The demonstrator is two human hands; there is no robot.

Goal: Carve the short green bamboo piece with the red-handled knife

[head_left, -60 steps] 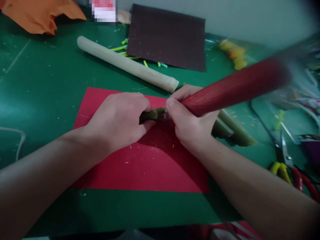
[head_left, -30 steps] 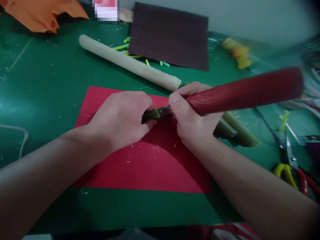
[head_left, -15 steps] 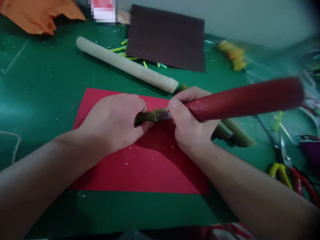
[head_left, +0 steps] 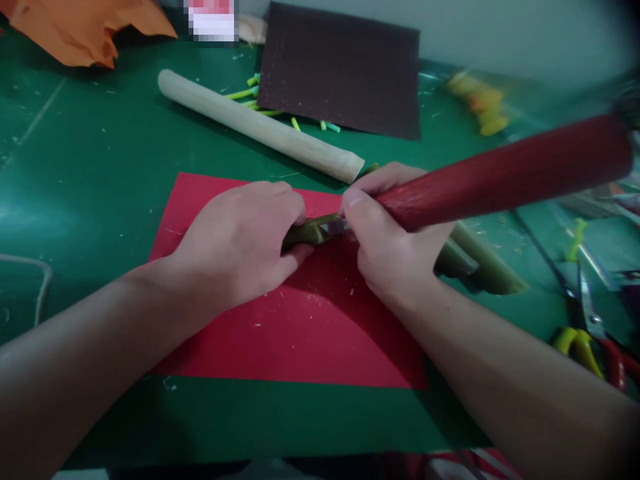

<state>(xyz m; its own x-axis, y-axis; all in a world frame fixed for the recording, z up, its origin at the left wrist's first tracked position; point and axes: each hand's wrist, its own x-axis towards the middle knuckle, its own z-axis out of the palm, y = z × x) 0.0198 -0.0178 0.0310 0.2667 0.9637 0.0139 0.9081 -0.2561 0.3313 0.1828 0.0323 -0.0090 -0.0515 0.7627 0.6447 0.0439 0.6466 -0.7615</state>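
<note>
Left hand [head_left: 245, 243]: I am seeing it gripping a green stalk [head_left: 306, 233], which is sitting above a red sheet [head_left: 280, 347] on the green tabletop [head_left: 100, 153]. Right hand [head_left: 395, 247]: I am watching it clasping a red-handled tool [head_left: 510, 173], the metal blade [head_left: 334, 228] lying against the stalk's right part. Pale stick [head_left: 260, 127]: lying slantwise beyond both hands. Dark sheet [head_left: 340, 70]: resting behind that stick. Green pieces [head_left: 490, 267]: lying just beside the right wrist. Scissors [head_left: 593, 327]: resting farther right.
</note>
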